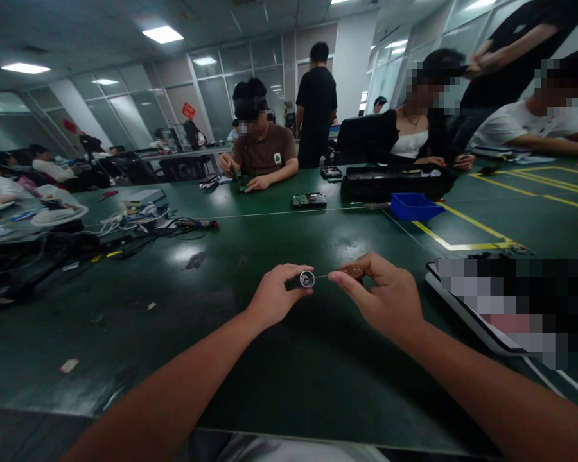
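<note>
Over the green table, my left hand (275, 296) pinches a small round part (307, 279) between thumb and fingers. The part has a silvery rim and a darker inside that faces me; its exact kind cannot be made out. My right hand (392, 295) is closed around the brownish handle of a screwdriver (352, 271). Its thin shaft points left and reaches the right side of the round part's rim. Whether the tip touches the rim or goes behind it is unclear. Fingers partly cover the handle.
A blue bin (416, 206) stands beyond my right hand, near a long black case (397, 184). A circuit-board device (309, 201) lies ahead. Cables (139, 221) clutter the left. A pale-edged item (467, 321) lies right. Across the table a person (264, 151) handles a green board.
</note>
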`<action>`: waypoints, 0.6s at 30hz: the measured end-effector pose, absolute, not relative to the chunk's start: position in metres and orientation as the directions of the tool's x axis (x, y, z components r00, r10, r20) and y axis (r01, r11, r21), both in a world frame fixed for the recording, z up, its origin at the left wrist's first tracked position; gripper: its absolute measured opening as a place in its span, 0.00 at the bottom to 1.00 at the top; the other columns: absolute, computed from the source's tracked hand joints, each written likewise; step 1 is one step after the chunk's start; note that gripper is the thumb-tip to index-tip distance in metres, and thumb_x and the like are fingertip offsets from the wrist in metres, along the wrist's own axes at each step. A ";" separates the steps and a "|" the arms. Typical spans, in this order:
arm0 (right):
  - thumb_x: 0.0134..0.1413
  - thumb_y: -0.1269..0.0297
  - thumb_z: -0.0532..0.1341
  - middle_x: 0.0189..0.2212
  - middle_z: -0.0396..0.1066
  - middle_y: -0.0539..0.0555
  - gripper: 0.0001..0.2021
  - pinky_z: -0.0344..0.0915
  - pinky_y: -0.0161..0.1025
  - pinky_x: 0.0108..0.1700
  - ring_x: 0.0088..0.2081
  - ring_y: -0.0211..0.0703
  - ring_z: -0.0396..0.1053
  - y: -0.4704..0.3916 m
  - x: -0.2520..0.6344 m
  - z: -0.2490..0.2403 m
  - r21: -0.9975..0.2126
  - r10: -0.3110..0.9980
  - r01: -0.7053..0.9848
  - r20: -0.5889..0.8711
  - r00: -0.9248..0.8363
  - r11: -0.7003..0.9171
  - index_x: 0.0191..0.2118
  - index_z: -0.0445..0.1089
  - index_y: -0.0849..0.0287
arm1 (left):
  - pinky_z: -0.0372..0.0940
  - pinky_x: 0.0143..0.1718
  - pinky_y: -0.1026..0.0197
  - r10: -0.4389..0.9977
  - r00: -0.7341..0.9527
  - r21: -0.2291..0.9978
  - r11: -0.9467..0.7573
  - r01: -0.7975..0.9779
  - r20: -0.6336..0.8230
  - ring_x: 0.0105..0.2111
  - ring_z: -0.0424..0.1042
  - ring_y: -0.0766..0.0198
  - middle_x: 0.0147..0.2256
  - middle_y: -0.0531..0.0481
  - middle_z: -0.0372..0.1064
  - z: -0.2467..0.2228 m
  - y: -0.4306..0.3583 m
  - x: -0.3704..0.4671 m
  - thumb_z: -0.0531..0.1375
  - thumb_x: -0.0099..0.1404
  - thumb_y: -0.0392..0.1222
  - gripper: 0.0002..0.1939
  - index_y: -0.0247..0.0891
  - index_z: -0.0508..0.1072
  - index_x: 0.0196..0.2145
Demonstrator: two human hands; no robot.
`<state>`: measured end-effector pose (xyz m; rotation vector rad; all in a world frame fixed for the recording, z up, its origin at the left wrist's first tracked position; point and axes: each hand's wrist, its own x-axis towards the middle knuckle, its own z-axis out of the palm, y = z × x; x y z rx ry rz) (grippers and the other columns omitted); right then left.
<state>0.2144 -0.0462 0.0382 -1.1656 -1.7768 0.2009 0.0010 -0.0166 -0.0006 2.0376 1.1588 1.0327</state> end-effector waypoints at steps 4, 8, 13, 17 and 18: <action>0.61 0.61 0.59 0.31 0.77 0.53 0.07 0.68 0.40 0.34 0.31 0.45 0.75 -0.047 0.215 0.040 -0.529 0.739 0.586 0.645 -0.193 0.614 0.40 0.72 0.54 | 0.62 0.56 0.53 0.881 0.338 0.766 -0.460 0.448 0.331 0.51 0.70 0.57 0.49 0.50 0.73 0.000 -0.017 0.001 0.68 0.60 0.36 0.20 0.47 0.76 0.50; 0.59 0.67 0.56 0.31 0.76 0.53 0.06 0.68 0.41 0.35 0.33 0.45 0.74 -0.046 0.215 0.043 -0.522 0.746 0.586 0.623 -0.234 0.620 0.37 0.71 0.55 | 0.61 0.56 0.54 0.878 0.337 0.759 -0.467 0.453 0.340 0.52 0.70 0.58 0.49 0.50 0.73 -0.001 -0.016 0.001 0.68 0.60 0.34 0.20 0.46 0.76 0.50; 0.65 0.59 0.55 0.23 0.72 0.49 0.11 0.62 0.36 0.27 0.24 0.41 0.71 -0.045 0.213 0.041 -0.557 0.792 0.617 0.581 -0.189 0.556 0.36 0.71 0.56 | 0.62 0.56 0.54 0.879 0.320 0.753 -0.471 0.460 0.355 0.51 0.70 0.59 0.49 0.51 0.74 -0.004 -0.014 0.002 0.69 0.58 0.33 0.21 0.46 0.76 0.49; 0.66 0.61 0.53 0.24 0.72 0.49 0.11 0.60 0.36 0.25 0.21 0.39 0.68 -0.044 0.212 0.039 -0.556 0.797 0.623 0.573 -0.193 0.550 0.45 0.71 0.58 | 0.62 0.55 0.55 0.866 0.333 0.738 -0.495 0.458 0.374 0.50 0.70 0.59 0.48 0.52 0.74 -0.006 -0.012 0.001 0.69 0.59 0.33 0.21 0.47 0.76 0.49; 0.66 0.62 0.53 0.26 0.73 0.50 0.12 0.61 0.37 0.27 0.23 0.40 0.70 -0.044 0.213 0.039 -0.550 0.792 0.619 0.575 -0.206 0.561 0.49 0.69 0.59 | 0.62 0.55 0.55 0.864 0.333 0.735 -0.498 0.460 0.377 0.50 0.70 0.59 0.48 0.52 0.74 -0.006 -0.012 0.000 0.69 0.59 0.33 0.21 0.47 0.76 0.49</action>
